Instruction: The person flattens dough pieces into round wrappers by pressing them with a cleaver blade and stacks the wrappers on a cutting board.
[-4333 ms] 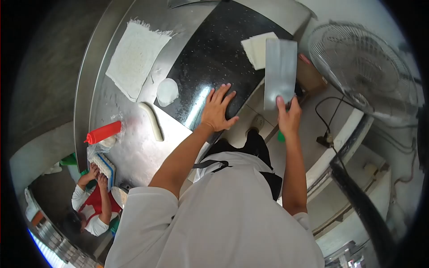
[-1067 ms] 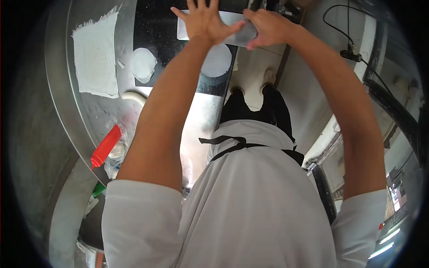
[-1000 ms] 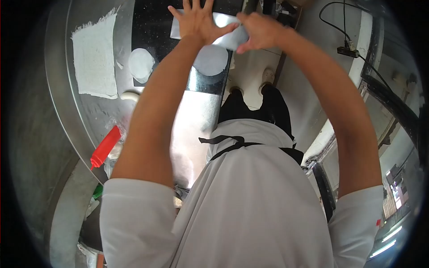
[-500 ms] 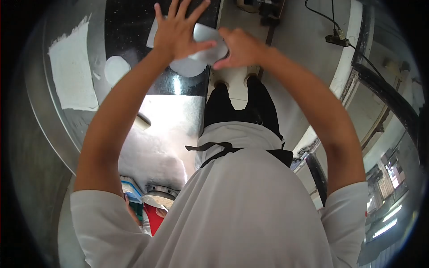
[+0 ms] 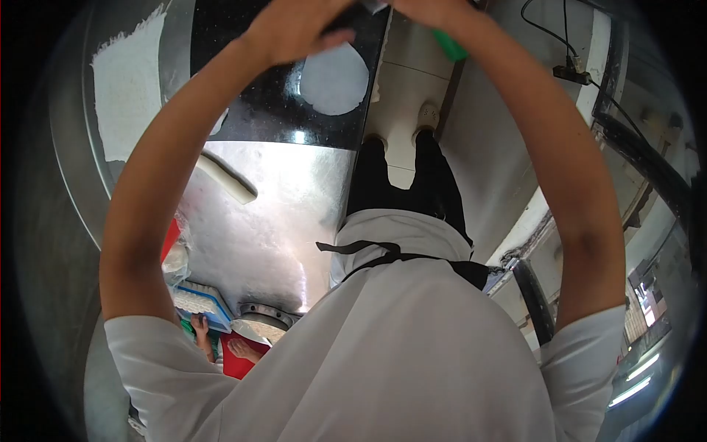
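Observation:
My left hand (image 5: 294, 31) is at the top edge, with the thumb stretched out over a black board and the other fingers mostly out of frame. Close beside it, my right hand (image 5: 431, 10) is also cut off by the top edge, closed on a flat metal blade (image 5: 375, 5) of which only a sliver shows. Below my left hand, a thin, round white sheet (image 5: 335, 79) lies flat on the black board (image 5: 258, 110). Another white piece (image 5: 220, 122) is mostly hidden behind my left forearm.
A pale cylindrical stick (image 5: 228, 178) lies on the shiny metal table (image 5: 272, 221). A ragged white cloth (image 5: 129, 88) is at the left. Another person's hands (image 5: 243, 349) are near a blue-edged tray (image 5: 206, 303) and a round metal-rimmed container (image 5: 265, 322). A green object (image 5: 449, 46) is beyond my right hand.
Both hands have moved up toward the top edge, the metal blade with the right one. The round white sheet now shows fully, and more of the pale stick is visible.

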A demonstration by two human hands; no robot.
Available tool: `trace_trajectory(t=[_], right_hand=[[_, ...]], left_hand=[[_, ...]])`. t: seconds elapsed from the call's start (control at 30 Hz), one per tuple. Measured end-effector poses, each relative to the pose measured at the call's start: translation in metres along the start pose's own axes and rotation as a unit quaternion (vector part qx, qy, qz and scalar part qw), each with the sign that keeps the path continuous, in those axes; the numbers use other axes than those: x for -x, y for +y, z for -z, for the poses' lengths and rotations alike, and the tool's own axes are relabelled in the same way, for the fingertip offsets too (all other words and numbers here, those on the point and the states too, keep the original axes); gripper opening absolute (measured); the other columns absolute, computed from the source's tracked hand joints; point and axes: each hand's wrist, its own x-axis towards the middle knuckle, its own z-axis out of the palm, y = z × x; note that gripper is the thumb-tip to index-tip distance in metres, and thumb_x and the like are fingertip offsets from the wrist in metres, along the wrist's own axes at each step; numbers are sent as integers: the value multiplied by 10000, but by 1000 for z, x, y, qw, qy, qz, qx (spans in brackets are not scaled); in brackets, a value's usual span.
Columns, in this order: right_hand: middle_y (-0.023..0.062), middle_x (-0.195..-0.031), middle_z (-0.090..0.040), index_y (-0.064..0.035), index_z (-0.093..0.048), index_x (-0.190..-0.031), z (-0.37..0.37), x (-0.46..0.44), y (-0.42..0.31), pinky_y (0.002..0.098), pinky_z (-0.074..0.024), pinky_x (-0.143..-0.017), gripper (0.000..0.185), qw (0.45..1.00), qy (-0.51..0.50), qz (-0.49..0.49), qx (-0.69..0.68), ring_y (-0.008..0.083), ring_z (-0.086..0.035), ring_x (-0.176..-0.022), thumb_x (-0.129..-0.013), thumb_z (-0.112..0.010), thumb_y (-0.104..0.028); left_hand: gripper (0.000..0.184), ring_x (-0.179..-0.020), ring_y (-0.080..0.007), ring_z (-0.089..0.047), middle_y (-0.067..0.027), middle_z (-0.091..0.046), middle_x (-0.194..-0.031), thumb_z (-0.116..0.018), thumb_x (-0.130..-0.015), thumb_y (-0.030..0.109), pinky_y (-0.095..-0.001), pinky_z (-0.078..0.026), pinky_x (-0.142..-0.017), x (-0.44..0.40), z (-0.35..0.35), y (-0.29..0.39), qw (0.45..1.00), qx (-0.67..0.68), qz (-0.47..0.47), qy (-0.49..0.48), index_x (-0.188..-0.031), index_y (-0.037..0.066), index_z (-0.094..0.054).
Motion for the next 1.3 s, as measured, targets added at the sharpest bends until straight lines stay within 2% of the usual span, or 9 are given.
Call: trace_trajectory(t=[0.1,0.13,0.27,0.37,0.5,0.67,0.97,1.07,1.3], right_hand=[[181,-1118,-709,-37,-555,-1303,-33,69,-8,413,-572,-836,549,984,29,114,-137,307,-712,-980,-894,-795,-315],[248,-1151,-699,-21,-502,-1326,-34,99,-26,471,-544,-901,622,988,-46,15,-145,406,-699,-1037,-873,-804,-324],[257,-1084,-696,-6,-476,-1211,-64,164,-40,468,-545,-833,565,959,-99,-56,-260,418,-704,-990,-885,-809,-326],[278,-1043,-687,-2,-466,-1185,-78,187,-48,487,-541,-823,551,978,-102,-43,-179,434,-703,-945,-891,-805,-321],[308,-1024,-679,4,-455,-1152,-75,191,-56,517,-528,-847,556,969,-116,-74,-203,472,-687,-979,-884,-811,-329],[289,-988,-681,4,-463,-1154,-76,189,-50,508,-526,-844,557,977,-105,-59,-176,457,-685,-960,-883,-807,-342],[285,-1017,-694,4,-479,-1186,-71,188,-55,501,-535,-853,551,975,-118,-74,-172,449,-697,-976,-884,-801,-327],[291,-1032,-697,2,-480,-1195,-71,188,-56,499,-543,-845,551,975,-114,-69,-176,457,-700,-980,-883,-801,-319],[300,-1013,-690,14,-470,-1200,-78,202,-61,495,-543,-832,551,984,-87,-53,-149,468,-696,-963,-886,-796,-301]], left_hand=[[810,-1389,-294,-497,-99,-484,-1525,-783,-834,58,-454,-470,-1103,32,13,41,992,35,-102,-69,-1546,197,-422],[739,-1344,-310,-546,-123,-541,-1474,-800,-818,74,-443,-496,-1071,32,17,50,990,20,-120,-66,-1483,167,-492],[494,-1164,-312,-669,-139,-649,-1311,-796,-788,3,-403,-537,-1000,9,28,63,974,66,23,-215,-1241,116,-637],[354,-1144,-326,-663,-140,-656,-1236,-779,-806,3,-442,-533,-983,-2,60,65,921,87,55,-375,-1126,85,-654],[350,-1123,-380,-643,-161,-635,-1095,-767,-838,29,-473,-526,-965,29,24,59,960,220,67,-161,-1139,55,-591],[340,-1149,-402,-654,-190,-652,-1216,-755,-853,3,-454,-542,-981,45,23,76,940,238,154,-190,-1141,3,-576],[190,-1065,-361,-706,-183,-708,-1161,-693,-879,35,-437,-576,-909,47,30,81,948,160,128,-244,-1069,27,-698],[100,-1000,-369,-710,-186,-723,-1088,-688,-852,41,-445,-569,-868,50,26,62,971,201,54,-115,-951,23,-690],[124,-827,-369,-673,-192,-676,-815,-674,-813,80,-439,-517,-776,37,78,57,931,290,140,-172,-840,1,-583]])
